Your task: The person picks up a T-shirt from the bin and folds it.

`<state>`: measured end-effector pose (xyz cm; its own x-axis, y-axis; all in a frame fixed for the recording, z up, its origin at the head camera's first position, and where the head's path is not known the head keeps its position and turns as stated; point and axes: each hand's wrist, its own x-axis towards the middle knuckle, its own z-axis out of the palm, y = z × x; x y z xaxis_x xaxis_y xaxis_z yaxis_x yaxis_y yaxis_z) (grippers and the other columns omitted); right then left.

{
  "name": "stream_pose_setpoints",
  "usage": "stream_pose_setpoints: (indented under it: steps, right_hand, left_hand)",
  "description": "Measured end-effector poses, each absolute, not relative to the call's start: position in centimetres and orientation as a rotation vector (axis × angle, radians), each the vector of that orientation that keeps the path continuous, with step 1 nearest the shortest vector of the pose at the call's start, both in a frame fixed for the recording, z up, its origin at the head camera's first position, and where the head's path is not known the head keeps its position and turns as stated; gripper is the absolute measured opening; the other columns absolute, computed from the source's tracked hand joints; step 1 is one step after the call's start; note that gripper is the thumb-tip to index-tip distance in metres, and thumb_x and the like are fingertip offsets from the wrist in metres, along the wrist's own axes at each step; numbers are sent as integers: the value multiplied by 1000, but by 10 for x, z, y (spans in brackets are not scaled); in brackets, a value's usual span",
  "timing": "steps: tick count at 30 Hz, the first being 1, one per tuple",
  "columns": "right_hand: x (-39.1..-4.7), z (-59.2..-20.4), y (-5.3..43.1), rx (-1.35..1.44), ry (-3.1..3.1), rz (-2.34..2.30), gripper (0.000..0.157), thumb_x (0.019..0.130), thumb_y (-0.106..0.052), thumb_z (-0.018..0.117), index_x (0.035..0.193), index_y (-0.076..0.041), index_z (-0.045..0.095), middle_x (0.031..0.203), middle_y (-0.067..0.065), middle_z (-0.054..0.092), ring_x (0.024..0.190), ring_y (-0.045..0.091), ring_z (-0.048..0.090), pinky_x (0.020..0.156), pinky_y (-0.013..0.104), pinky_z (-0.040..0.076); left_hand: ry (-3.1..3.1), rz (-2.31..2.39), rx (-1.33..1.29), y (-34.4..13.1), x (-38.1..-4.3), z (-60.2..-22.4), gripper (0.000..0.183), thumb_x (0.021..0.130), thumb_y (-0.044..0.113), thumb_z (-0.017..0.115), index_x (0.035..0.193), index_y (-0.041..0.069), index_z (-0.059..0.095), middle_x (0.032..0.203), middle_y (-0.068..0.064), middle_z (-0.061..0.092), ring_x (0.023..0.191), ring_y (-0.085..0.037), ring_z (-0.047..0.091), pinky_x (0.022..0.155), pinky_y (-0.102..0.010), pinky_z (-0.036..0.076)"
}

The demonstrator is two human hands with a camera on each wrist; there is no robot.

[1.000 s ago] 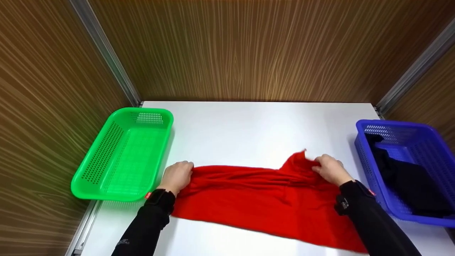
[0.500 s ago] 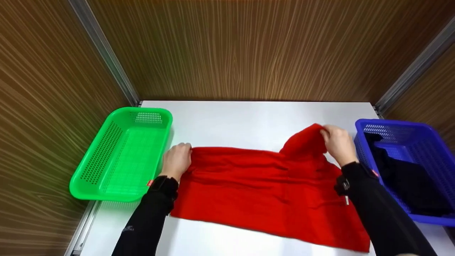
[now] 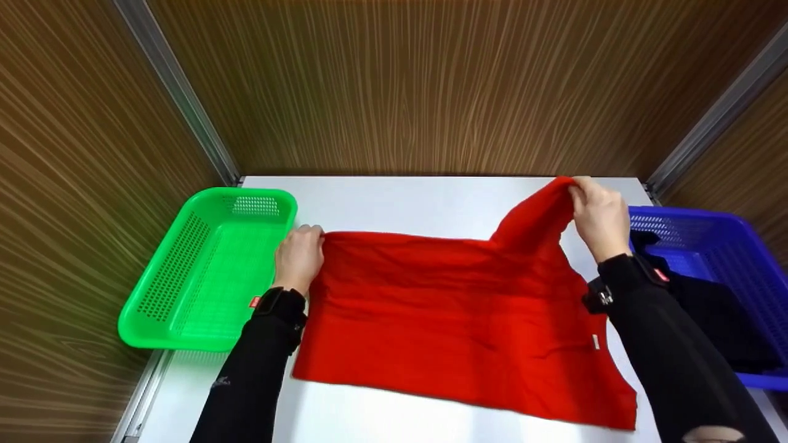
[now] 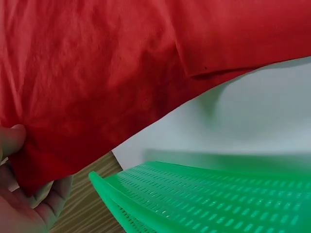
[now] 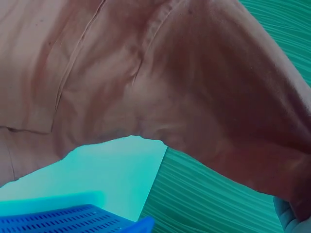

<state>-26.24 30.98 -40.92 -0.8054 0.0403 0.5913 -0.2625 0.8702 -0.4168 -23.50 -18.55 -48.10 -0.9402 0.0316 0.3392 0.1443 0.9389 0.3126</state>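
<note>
A red T-shirt (image 3: 431,314) is spread over the white table, its far edge raised between both hands. My left hand (image 3: 299,257) pinches the far left corner; in the left wrist view the thumb of the left hand (image 4: 29,208) lies on the cloth with fingers beneath. My right hand (image 3: 598,212) grips the end of a sleeve (image 3: 535,212) at the far right, up near the table's back edge. A small white label (image 3: 595,342) shows near the shirt's right edge. In the off-colour right wrist view, only a little of the right hand (image 5: 291,218) appears beside the shirt (image 5: 194,97).
A green basket (image 3: 284,206) stands at the left, close to my left hand. At the right is a blue basket (image 3: 695,216) with black cloth (image 3: 720,307) in it, partly behind my right forearm. Wood-patterned panels (image 3: 400,86) enclose the table (image 3: 394,206) at back and sides.
Both hands have moved away from me toward the back, the right hand farther and slightly rightward. The T-shirt's bunched far part has been drawn out flatter, and the sleeve stretched. The label has come into view.
</note>
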Motion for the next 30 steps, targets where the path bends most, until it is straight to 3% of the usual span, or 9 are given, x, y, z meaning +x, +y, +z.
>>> stream_pose_setpoints:
  steps: [8,13,18,24,30]
  right_hand:
    - [-236,-428,332,483,-2476,614,10,90,0,67,95,4,74,83,24,72,71,45,66,67,59,49]
    - [-205,-443,351,713,-2665,669,5,88,-2,71,92,-3,74,81,8,74,68,22,65,63,43,53]
    - [-178,-459,365,769,-2947,924,8,92,-10,72,88,-16,70,71,-11,59,63,3,52,57,26,45]
    - [-153,-470,373,737,-3117,1360,20,96,-12,69,80,-12,57,65,-11,49,57,3,49,51,24,44]
    - [-139,-478,372,841,-3152,1547,21,92,-10,70,78,-8,55,65,-13,46,57,-1,45,49,22,41]
  left_hand:
    - [-2859,-331,-272,-189,-220,-492,9,86,-5,66,89,0,72,83,-17,68,82,-41,64,73,-52,53]
    - [-2916,-158,-422,-192,-209,-504,10,78,-9,68,82,1,68,77,-15,63,76,-39,63,68,-50,52]
    - [-2964,-85,-488,-194,-199,-515,12,79,-9,69,84,1,69,78,-14,64,76,-37,63,67,-47,52]
    - [-2925,-74,-519,-195,-192,-525,12,80,-10,68,84,1,69,82,-16,68,77,-39,64,67,-48,53]
    - [-2872,-32,-493,-199,-189,-534,10,83,-9,66,85,0,68,83,-17,67,77,-40,64,67,-48,53]
